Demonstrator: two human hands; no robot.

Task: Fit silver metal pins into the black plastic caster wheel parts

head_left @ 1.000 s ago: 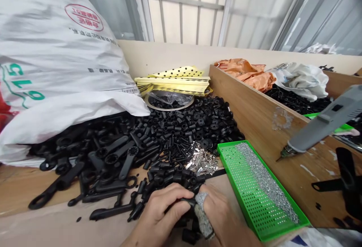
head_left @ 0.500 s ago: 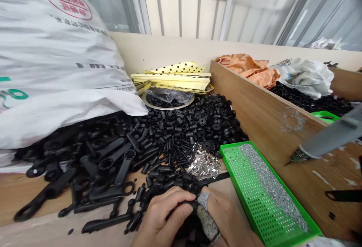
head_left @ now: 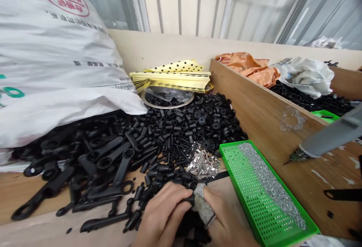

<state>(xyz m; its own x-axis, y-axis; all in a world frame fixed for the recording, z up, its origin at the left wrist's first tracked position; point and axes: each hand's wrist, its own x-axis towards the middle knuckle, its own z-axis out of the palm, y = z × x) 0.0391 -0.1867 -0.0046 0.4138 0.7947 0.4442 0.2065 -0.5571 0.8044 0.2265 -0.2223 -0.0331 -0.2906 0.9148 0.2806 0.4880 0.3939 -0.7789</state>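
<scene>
My left hand (head_left: 162, 217) and my right hand (head_left: 223, 220) meet at the bottom centre, both pinched on a small black plastic part (head_left: 189, 200). A grey knitted finger cot (head_left: 203, 207) covers one right finger. Just beyond my hands lies a heap of black plastic tubes and discs (head_left: 181, 134), long black handles (head_left: 98, 171) to its left, and a small pile of shiny metal clips (head_left: 205, 162). A green perforated tray (head_left: 249, 205) with a strip of small silver screws (head_left: 268, 184) lies at my right.
A big white sack (head_left: 56, 69) fills the left. Yellow dotted paper sheets (head_left: 174, 77) and a round metal dish (head_left: 166, 100) sit at the back. A wooden divider (head_left: 268, 126) runs on the right; a grey power screwdriver (head_left: 325, 141) hangs over it.
The view has shifted slightly. My hands stay together on the black part and have moved up a little in the picture, with the fingers turning it.
</scene>
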